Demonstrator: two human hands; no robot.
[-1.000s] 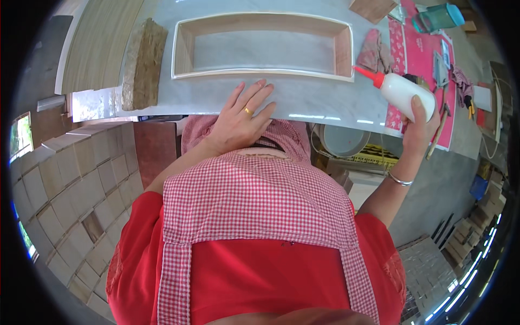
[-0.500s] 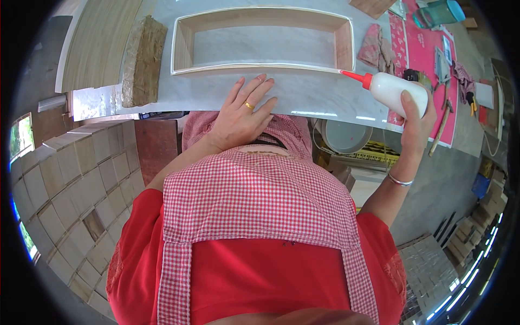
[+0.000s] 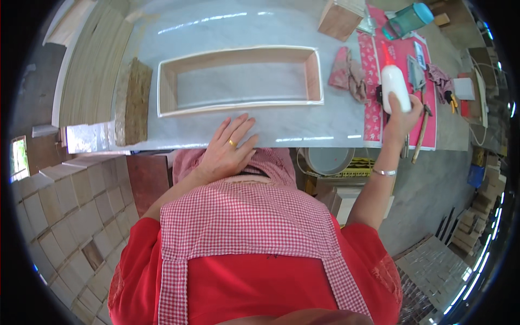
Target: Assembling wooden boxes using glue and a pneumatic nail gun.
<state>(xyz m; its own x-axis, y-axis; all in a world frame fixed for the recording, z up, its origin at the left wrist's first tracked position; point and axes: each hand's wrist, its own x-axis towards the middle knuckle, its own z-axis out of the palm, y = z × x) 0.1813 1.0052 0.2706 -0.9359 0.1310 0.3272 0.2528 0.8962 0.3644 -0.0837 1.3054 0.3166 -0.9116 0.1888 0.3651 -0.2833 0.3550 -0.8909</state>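
A shallow wooden frame (image 3: pixel 244 107) lies on the grey tabletop, with a white line along its upper rim. My left hand (image 3: pixel 226 150) rests at the table's front edge, just short of the frame's near wall. Its fingers are stretched out and it holds nothing; a gold ring is on one finger. Over to the right, my right hand (image 3: pixel 403 112) is wrapped round the lower end of a white glue bottle (image 3: pixel 396 89). The bottle's red nozzle points away from me, above a pink patterned sheet (image 3: pixel 398 50). Whether the bottle touches the sheet I cannot tell.
Left of the frame stand a rough brown block (image 3: pixel 135 103) and stacked wooden boards (image 3: pixel 95 70). Beyond the crumpled pink cloth (image 3: pixel 346 73) are a wooden box (image 3: pixel 340 20) and a teal bottle (image 3: pixel 407 21). A hammer (image 3: pixel 421 135) lies at the right.
My right hand has carried the glue bottle from the frame's near right corner rightward, and its nozzle now points away. My left hand keeps its place by the table edge. The view has shifted.
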